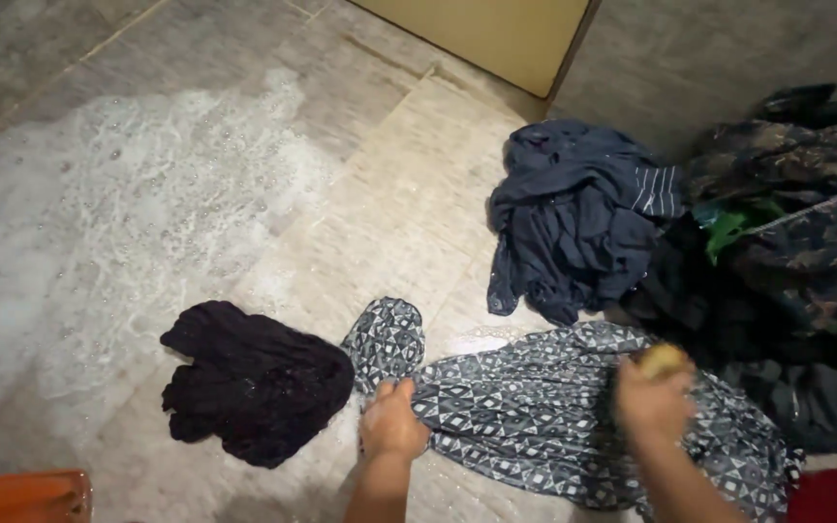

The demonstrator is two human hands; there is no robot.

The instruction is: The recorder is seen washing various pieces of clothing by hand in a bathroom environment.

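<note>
Left hand pins the grey geometric-patterned wet cloth at 6 o'clock on the tiled floor; right hand clasps a yellowish soap lump (blurred). Risks: soap slipping, suds making floor slick

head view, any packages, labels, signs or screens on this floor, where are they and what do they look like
None in view: only wet clothes on the tiled floor, a patterned cloth under the left hand and right hand, and soap foam.
</note>
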